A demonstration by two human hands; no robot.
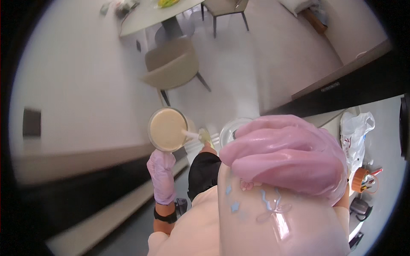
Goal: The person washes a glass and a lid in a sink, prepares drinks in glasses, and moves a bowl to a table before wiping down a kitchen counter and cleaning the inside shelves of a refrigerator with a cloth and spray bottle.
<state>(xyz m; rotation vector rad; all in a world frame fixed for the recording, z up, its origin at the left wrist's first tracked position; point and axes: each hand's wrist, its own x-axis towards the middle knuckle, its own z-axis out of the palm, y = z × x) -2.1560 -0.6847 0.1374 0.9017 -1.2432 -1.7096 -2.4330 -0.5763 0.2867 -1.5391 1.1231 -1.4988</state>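
My left hand (161, 174), in a pale purple glove, grips a glass (149, 131) of beige, milky drink (168, 128). A short white stick (191, 134), perhaps a straw, shows at the glass's right side. My right hand (285, 153), gloved in pink, is wrapped around a large clear vessel (278, 220) very close to the camera. Blue stars and a bow decorate its wall, and it looks tilted. Beyond those fingers a round clear end (229, 132) of glass or plastic shows; whether it belongs to the same vessel I cannot tell.
Ahead stand a beige chair (174, 64), a table (144, 22) and a second chair (225, 8). At right, a counter (384, 140) bears a white plastic bag (355, 137), an orange container (360, 180) with utensils and a dark jug-like vessel (360, 208). A dark-edged wall (96, 172) runs along the left.
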